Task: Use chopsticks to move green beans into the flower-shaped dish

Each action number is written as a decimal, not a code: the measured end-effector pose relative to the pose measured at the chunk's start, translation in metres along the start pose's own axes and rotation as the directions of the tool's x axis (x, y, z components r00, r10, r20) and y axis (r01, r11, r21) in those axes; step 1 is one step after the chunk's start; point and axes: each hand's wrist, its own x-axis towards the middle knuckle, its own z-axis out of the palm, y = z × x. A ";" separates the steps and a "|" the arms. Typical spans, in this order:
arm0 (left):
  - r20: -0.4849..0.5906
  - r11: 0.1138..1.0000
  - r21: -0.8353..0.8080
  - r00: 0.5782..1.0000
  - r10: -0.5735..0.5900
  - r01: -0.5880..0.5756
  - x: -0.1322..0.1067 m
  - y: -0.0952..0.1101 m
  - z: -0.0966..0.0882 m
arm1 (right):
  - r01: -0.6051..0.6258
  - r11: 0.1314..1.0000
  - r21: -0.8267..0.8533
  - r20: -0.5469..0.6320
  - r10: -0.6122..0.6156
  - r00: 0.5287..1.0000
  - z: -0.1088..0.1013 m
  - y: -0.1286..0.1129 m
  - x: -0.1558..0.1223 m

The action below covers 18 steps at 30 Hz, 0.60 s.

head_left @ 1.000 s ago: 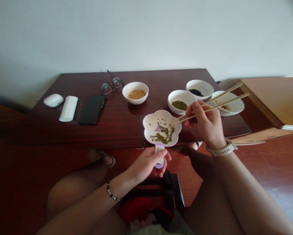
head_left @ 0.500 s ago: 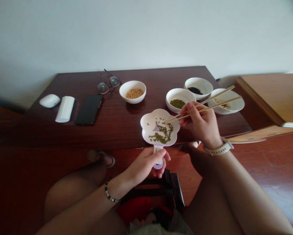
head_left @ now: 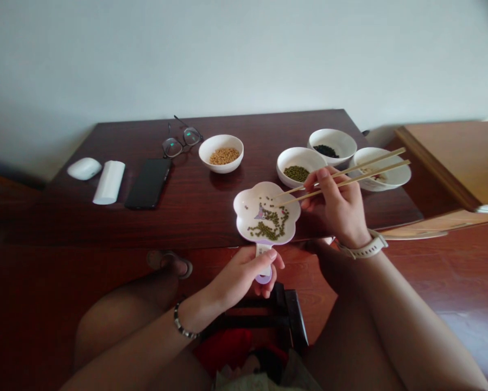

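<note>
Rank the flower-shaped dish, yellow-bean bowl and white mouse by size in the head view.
Largest to smallest: the flower-shaped dish, the yellow-bean bowl, the white mouse. Nearness to the camera makes dish over bowl unsure.

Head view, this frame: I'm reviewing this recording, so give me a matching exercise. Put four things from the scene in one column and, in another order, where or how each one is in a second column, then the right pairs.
Things:
1. chopsticks
2. flower-shaped dish
3. eyeglasses
4. black smartphone

Places and states:
A. Held by its handle in the left hand
B. Lying on the table beside a white cylindrical object
C. Held in the right hand, tips over the dish
D. Lying beside the bowl of yellow beans

Right pairs: 1-C, 2-A, 3-D, 4-B
</note>
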 end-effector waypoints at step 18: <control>0.026 1.000 -0.015 1.000 -0.014 0.014 0.001 -0.001 -0.003 | 0.040 0.998 0.039 -0.077 -0.037 0.996 0.011 0.010 -0.002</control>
